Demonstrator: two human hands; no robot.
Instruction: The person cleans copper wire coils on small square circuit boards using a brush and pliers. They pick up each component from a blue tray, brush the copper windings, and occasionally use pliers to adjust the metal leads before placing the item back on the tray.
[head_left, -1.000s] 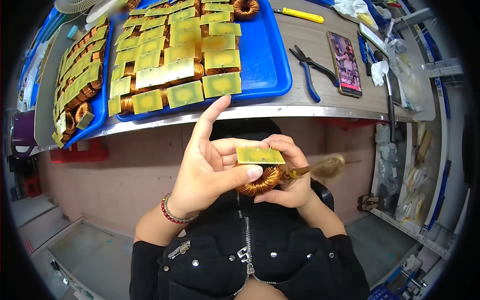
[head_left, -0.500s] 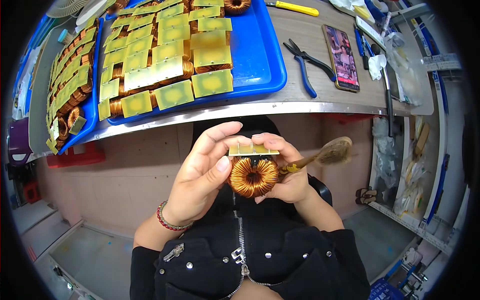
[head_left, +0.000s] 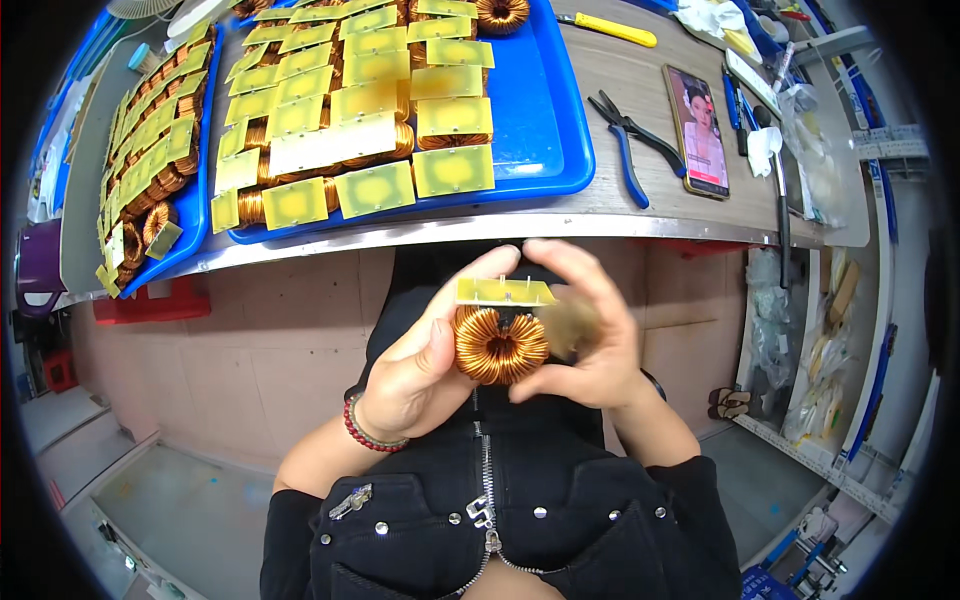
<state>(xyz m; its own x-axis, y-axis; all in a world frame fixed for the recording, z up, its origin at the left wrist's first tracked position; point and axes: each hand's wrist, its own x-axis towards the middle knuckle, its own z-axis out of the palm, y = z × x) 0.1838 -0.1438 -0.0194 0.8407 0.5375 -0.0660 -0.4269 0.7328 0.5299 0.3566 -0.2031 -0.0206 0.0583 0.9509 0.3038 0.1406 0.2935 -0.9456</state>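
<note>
A toroidal coil (head_left: 500,350) wound with copper wire carries a flat yellow board (head_left: 500,291) on top, with thin pins standing up from it. My left hand (head_left: 425,365) is closed around the coil's left side, its thumb against the winding. On the other side, my right hand (head_left: 605,350) curves with thumb and forefinger apart, the thumb tip close to the coil's lower edge. A brush's bristles (head_left: 572,325), smeared by motion, show between my right hand and the coil. The brush handle and the fingers gripping it are hidden.
A blue tray (head_left: 550,120) with rows of similar board-topped coils stands on the bench (head_left: 625,232); another blue tray (head_left: 203,190) is at left. Pliers (head_left: 630,145), a phone (head_left: 700,130) and a yellow-handled tool (head_left: 615,29) lie to the right. The bench's metal edge lies just beyond my hands.
The brush's bristles have swung from right of my right hand to beside the coil. My right fingers have lifted off the board and spread. The bench has shifted slightly right in view.
</note>
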